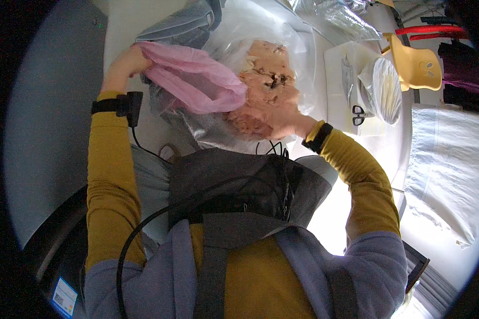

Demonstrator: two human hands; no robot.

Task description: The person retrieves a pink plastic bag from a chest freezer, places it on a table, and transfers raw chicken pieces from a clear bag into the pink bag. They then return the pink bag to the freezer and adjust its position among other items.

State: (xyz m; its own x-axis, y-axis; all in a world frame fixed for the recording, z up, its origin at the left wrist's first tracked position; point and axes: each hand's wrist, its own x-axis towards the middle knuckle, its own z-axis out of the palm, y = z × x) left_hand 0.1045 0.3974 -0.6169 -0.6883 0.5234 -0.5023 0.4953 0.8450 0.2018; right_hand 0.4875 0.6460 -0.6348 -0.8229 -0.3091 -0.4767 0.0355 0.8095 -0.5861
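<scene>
My left hand [129,65] grips one edge of a pink mesh-like fabric piece [215,75] at the upper left, its fingertips partly hidden. The fabric sags in a loop towards the middle. My right hand [281,119] rests against a heap of thin peach-coloured pieces [267,79] with dark bits among them; its fingers blend with the heap, and whether they grip any piece is unclear. Under and around the heap lies a clear plastic bag [307,60]. The far end of the pink fabric touches the heap.
Behind the fabric lies folded grey-blue cloth [179,28]. To the right are a white box [335,95], black-handled scissors [358,115], a plastic-wrapped round bundle [387,91] and a yellow plastic chair [419,65]. Black cables [277,148] hang at the near edge. A grey panel [56,99] stands left.
</scene>
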